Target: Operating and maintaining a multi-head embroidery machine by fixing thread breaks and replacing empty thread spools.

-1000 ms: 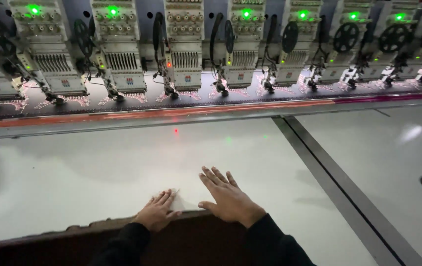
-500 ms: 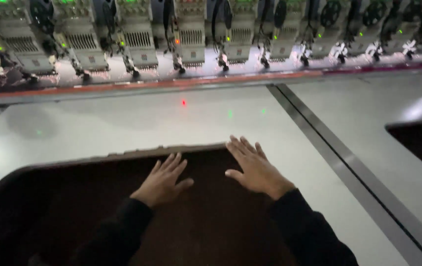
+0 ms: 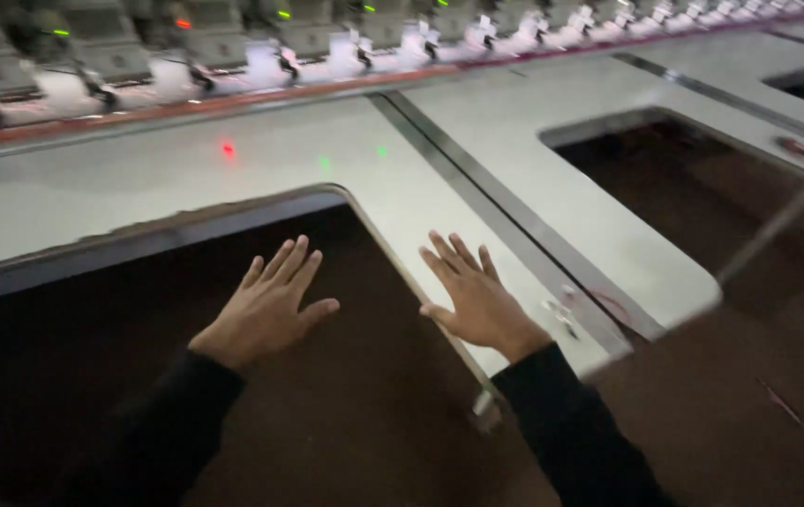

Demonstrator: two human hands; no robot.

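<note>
My left hand point(image 3: 270, 305) lies flat with fingers spread on dark brown fabric point(image 3: 139, 376) inside a rectangular cut-out of a pale grey machine table point(image 3: 233, 178). My right hand point(image 3: 477, 300) is also spread flat, resting on the pale table strip at the cut-out's right edge. Neither hand holds anything. Both sleeves are black.
A row of embroidery machine heads point(image 3: 261, 56) with green and red lights runs along the far edge. A dark metal rail point(image 3: 514, 216) crosses the table diagonally. A second brown-filled cut-out point(image 3: 702, 197) lies to the right. A red laser dot point(image 3: 227, 148) shines on the table.
The view has swung right and closer. My hands have moved apart; my right hand has shifted from the brown fabric onto the pale table edge.
</note>
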